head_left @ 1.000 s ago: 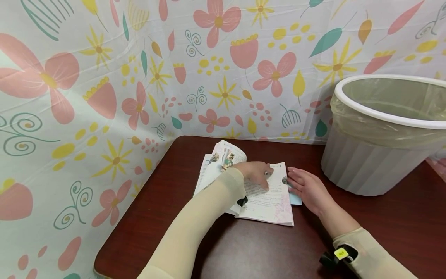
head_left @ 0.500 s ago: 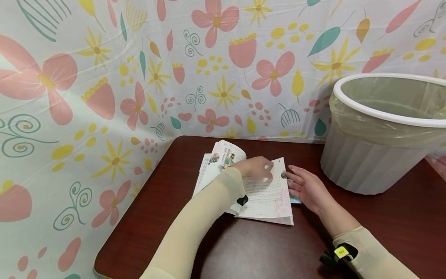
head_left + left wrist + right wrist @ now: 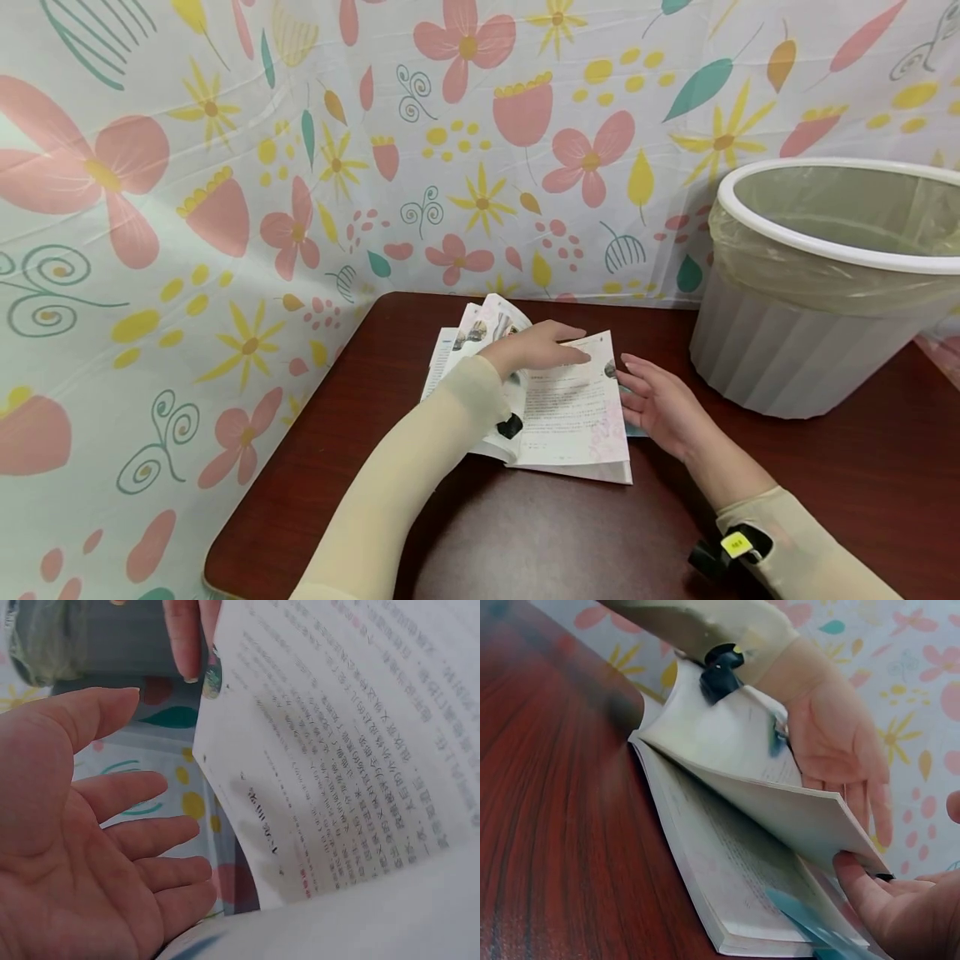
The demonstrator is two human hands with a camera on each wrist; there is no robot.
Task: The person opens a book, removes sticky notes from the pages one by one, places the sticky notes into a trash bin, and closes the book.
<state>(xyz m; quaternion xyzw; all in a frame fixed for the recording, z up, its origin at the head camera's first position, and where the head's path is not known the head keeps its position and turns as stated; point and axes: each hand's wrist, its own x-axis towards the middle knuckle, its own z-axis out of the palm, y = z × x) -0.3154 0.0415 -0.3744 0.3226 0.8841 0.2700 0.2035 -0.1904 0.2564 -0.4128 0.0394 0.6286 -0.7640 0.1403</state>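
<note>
An open book [image 3: 570, 425] with printed pages lies on the table. In the head view, my left hand [image 3: 536, 346] hovers over its upper part with straight fingers and holds nothing. The left wrist view shows that palm [image 3: 90, 847] spread beside a lifted printed page [image 3: 322, 765]. At the book's right edge is my right hand [image 3: 663, 408], its fingers loosely extended. In the right wrist view, a finger of that right hand [image 3: 907, 915] touches the outer edge of the raised pages [image 3: 780, 810]. A light blue sheet or card [image 3: 806, 919] sticks out near the lower pages.
The book rests on a dark reddish-brown table [image 3: 487, 542]. A grey waste bin [image 3: 780, 350] with a clear liner and white rim stands at the right. Behind and to the left hangs a flower-patterned cloth [image 3: 480, 150]. Each wrist carries a small black camera [image 3: 712, 558].
My left hand has risen off the right page and shifted slightly left, its fingers straightening. The left-side pages have lifted and curl beside it. My right hand has barely moved.
</note>
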